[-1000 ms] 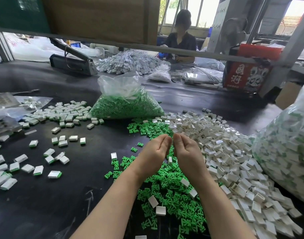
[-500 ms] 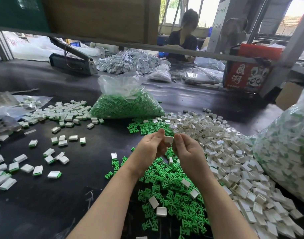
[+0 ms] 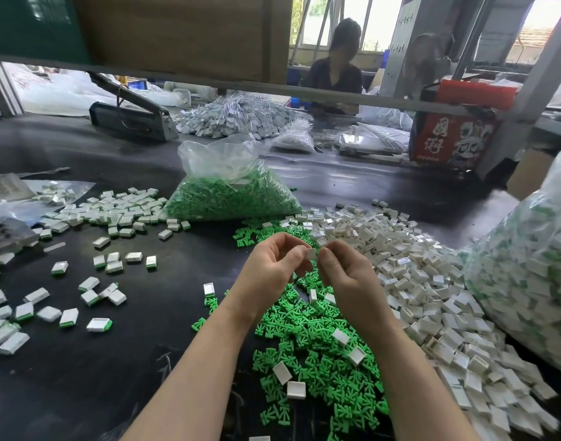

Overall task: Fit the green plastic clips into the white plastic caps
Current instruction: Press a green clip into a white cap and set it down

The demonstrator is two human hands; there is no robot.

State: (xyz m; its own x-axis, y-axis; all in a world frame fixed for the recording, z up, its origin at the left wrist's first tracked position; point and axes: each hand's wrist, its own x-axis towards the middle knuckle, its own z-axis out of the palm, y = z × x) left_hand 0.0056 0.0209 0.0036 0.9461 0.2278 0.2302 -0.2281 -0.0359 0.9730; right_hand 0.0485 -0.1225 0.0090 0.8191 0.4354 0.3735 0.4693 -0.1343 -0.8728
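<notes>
My left hand (image 3: pixel 274 265) and my right hand (image 3: pixel 346 272) meet above the dark table, fingers curled. Between their fingertips they pinch one white plastic cap (image 3: pixel 311 254); whether a green clip sits inside it is hidden. Below my hands spreads a heap of loose green clips (image 3: pixel 317 354) with a few white caps lying on it. A large pile of white caps (image 3: pixel 409 275) lies to the right.
A clear bag of green clips (image 3: pixel 228 192) stands behind my hands. Assembled white-and-green pieces (image 3: pixel 98 324) are scattered on the left. A big clear bag of assembled pieces (image 3: pixel 527 275) fills the right edge. A person sits at the far side behind a metal rail (image 3: pixel 368 101).
My hands have risen slightly and opened apart a little. The white cap, hidden a second ago, now shows between my fingertips.
</notes>
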